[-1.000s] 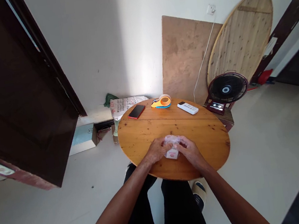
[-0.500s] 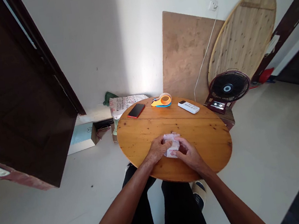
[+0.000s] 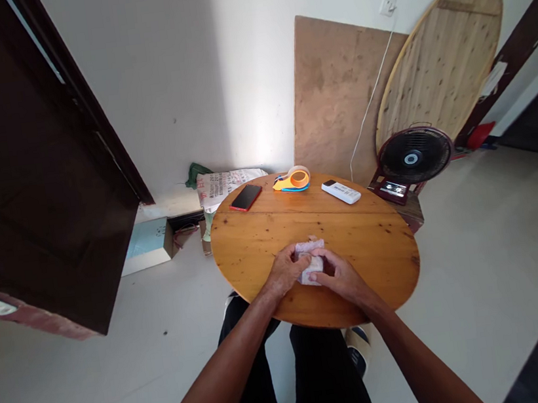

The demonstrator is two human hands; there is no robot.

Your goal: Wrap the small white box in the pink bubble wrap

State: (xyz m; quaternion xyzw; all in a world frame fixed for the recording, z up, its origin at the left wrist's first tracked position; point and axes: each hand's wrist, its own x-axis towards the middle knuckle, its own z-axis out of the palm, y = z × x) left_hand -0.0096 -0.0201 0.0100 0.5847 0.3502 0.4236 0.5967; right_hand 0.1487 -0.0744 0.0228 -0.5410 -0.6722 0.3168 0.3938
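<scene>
Two pinches are made, by the left hand (image 3: 285, 270) and, across a boxy wrapped packet (image 3: 315, 265), by the right hand (image 3: 342, 275), slightly toward six o'clock on the round, knotty wooden table (image 3: 245, 244); were either thumb eased, the folds could be sprung open. Past its crinkled plastic are seen a flat phone (image 3: 246, 197) at eleven, curved tape dispenser (image 3: 286, 184) at twelve, oblong remote (image 3: 341, 192) at one.

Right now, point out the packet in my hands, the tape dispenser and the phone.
Packet (image 3: 315, 265), head view: its pale upper face.
Tape dispenser (image 3: 289, 182), head view: its orange body.
Phone (image 3: 246, 197), head view: its dark screen.
</scene>
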